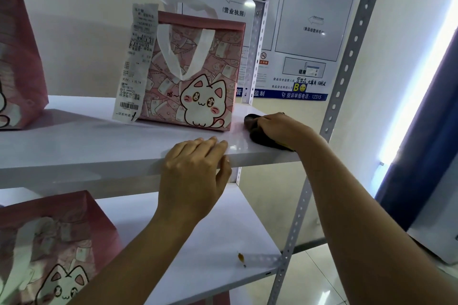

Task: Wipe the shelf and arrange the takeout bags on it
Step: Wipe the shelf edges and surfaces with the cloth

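Fingers (266,122) curled over cloth (262,140), on shelf (99,146)

Upright on the glossy white shelf (86,141): a pink takeout bag (198,74) printed with a white cat, white handles up, long receipt (135,62) hanging at its 9 o'clock side. At 3 o'clock of it, a dark cloth (260,135), probably bunched. Second pink bag (17,57) at 9 o'clock, cropped. Third cat bag (49,250) on the lower shelf (210,242), 7 o'clock.
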The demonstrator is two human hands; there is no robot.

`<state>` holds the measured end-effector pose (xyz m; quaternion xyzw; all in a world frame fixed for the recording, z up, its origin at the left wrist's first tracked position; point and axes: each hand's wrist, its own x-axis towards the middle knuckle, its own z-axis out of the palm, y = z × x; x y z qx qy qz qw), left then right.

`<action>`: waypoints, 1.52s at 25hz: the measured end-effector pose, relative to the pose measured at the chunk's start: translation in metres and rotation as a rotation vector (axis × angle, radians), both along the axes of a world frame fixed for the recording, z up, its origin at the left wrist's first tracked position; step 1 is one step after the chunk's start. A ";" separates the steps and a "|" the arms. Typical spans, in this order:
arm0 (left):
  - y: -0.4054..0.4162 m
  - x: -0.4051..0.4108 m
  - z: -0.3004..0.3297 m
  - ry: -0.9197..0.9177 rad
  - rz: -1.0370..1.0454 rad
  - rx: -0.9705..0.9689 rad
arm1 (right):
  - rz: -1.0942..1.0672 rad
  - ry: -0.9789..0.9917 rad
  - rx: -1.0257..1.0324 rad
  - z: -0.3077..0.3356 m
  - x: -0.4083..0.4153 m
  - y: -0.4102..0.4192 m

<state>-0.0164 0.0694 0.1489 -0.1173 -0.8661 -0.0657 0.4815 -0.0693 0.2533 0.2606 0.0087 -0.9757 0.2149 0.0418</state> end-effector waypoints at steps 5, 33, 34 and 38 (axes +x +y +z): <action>0.000 0.001 0.002 -0.017 0.007 -0.005 | -0.130 0.043 0.019 -0.003 -0.027 0.008; 0.002 0.010 0.003 -0.111 0.057 -0.098 | 0.033 0.790 -0.268 -0.105 0.076 0.045; 0.004 0.011 -0.001 -0.110 0.070 -0.089 | 0.042 0.811 -0.291 -0.113 0.081 0.049; 0.011 0.031 -0.024 -0.087 0.097 -0.072 | 0.065 0.854 -0.404 -0.151 0.098 0.060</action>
